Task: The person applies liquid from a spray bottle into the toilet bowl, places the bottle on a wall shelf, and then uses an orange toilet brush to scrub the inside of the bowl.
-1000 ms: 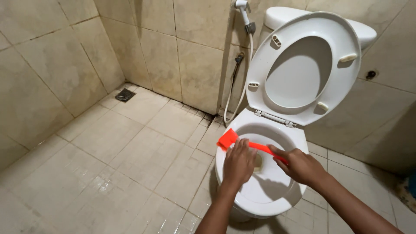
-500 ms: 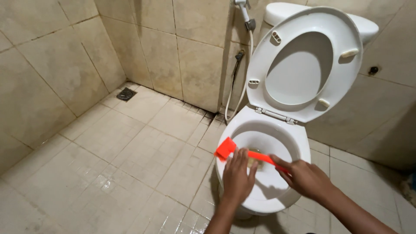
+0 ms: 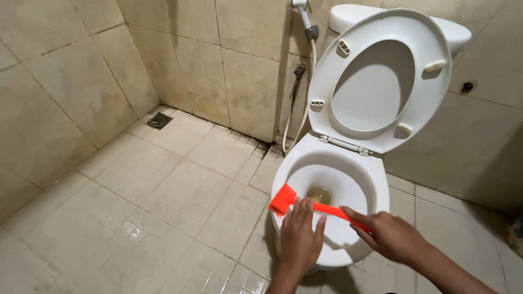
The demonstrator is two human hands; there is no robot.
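Scrub step: right hand [image 3: 389, 235] has fingers clenched on the orange brush [image 3: 305, 205] handle, head on the bowl's [image 3: 376, 185] front-left rim. Left hand [image 3: 299, 239] lies flat, released, probably steadying the brush. Next stroke calls for steady pressure along the rim.

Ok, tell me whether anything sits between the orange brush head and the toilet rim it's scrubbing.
Nothing visible does. The orange brush head lies at the toilet bowl's left rim, the right hand grips the handle, and the left hand presses just behind the head.
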